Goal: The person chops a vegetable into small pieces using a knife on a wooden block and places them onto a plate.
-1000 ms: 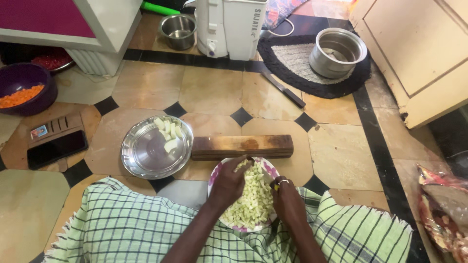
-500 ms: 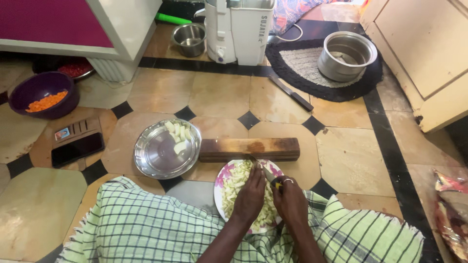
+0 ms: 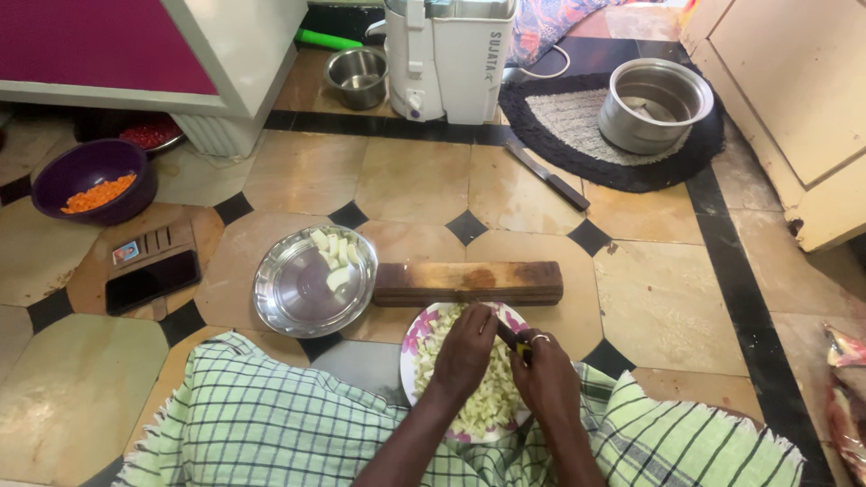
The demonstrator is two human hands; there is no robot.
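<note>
Since a second ago the left hand has drawn back from the far rim of the plate to its middle, and the whole scene sits a little lower and further right in the view. Far left, a purple bowl holds orange diced carrot, with a dish of red bits just behind it under a white cabinet. Nearer lie a brown wallet and a dark phone, touching each other on the tiled floor. A steel tray carries a few pale green slices on its far side. Just right of it lies a wooden board, its near edge touching the flowered plate, which is heaped with chopped green vegetable. The left hand rests palm-down on the heap, fingers curled narrow over the pieces; what they pinch I cannot tell. The right hand, a ring on one finger, is closed round a small knife, its yellow-and-dark handle showing between both hands, which touch over the plate. A green checked cloth covers the lap below. Further back stand a small steel bowl, a white appliance, a loose dark knife on the floor, and a steel pot on a dark mat. At the right edge lies a crinkled packet.
</note>
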